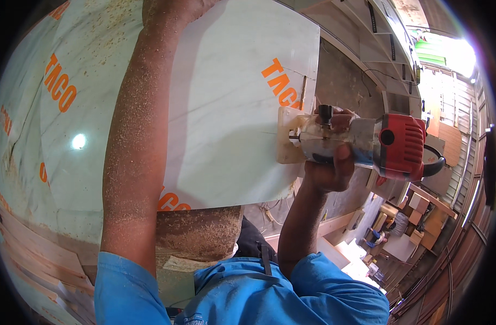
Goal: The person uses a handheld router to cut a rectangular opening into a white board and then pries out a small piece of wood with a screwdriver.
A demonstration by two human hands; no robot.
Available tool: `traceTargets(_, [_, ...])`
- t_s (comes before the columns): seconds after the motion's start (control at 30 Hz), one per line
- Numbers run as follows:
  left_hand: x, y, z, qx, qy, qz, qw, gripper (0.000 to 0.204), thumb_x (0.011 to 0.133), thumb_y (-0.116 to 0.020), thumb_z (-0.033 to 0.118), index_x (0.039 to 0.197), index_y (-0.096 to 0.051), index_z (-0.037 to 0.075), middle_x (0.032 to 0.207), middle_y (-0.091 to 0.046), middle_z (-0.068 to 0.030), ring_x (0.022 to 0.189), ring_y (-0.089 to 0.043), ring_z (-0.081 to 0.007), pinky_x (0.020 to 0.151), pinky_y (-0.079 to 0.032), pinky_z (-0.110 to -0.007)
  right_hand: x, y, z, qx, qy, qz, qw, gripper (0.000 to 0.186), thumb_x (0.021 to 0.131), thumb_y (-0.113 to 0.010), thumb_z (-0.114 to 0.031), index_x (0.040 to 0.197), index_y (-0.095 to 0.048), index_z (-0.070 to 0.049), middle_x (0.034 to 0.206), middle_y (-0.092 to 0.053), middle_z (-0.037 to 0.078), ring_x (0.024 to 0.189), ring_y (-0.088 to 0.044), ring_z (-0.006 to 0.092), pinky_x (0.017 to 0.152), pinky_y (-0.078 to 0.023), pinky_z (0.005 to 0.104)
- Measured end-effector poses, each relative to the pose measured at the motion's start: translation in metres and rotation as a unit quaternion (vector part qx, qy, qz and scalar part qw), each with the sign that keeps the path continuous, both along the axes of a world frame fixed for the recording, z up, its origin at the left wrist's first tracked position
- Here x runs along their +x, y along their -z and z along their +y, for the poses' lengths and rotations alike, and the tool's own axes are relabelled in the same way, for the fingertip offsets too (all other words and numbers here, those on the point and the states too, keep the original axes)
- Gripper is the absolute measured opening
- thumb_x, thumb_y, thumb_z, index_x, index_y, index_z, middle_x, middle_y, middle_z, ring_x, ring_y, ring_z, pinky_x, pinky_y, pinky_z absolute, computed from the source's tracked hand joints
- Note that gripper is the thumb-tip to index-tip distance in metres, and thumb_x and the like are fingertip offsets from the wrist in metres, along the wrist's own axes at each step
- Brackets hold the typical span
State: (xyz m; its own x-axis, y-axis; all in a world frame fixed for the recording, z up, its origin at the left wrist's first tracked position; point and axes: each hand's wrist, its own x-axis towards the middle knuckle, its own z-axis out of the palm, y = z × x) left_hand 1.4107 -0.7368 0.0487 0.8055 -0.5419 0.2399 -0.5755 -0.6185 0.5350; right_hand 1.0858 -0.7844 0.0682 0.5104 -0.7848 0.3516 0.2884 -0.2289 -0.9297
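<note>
dusty left forearm [137,130], right hand [330,174] gripping router [375,142], panel edge [317,59] (floor [337,81] beyond)

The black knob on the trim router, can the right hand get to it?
Probably yes: the right hand grips the trim router, with fingers right beside the black knob, and nothing visible stands between them.

We see a smooth, glossy marble-patterned panel [226,130]; at its right edge, a trim router [361,135] with ribbed red plastic housing [406,154], smudged metal sleeve [339,134] and yellowish plastic-looking base plate [287,155]; below the panel, a matt blue cloth shirt [253,295].
</note>
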Motion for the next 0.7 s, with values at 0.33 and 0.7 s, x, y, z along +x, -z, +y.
traceTargets(0.33, [-0.004,-0.0067,-0.0007,0.006,-0.021,0.006,1.0,0.051,0.076,-0.089,0.04,0.102,-0.075,-0.002,0.115,-0.065,-0.0174,0.113,-0.06,-0.0296,0.1,-0.051,-0.041,0.0034,0.0044,0.0032,-0.025,0.05,0.033,0.998,0.066,0.071,-0.074,-0.033,0.121,-0.055,0.008,0.111,-0.06,0.021,0.11,-0.06,0.0343,0.099,-0.048,0.0475])
traceTargets(0.7, [-0.0063,-0.0053,-0.005,0.005,-0.032,0.012,0.999,0.052,0.076,-0.089,0.04,0.104,-0.074,-0.002,0.113,-0.066,-0.0169,0.11,-0.061,-0.0288,0.098,-0.051,-0.04,0.0084,0.0003,0.0079,0.018,0.065,0.018,0.998,0.067,0.072,-0.077,-0.034,0.119,-0.057,0.008,0.114,-0.06,0.023,0.109,-0.061,0.0339,0.098,-0.049,0.0458])
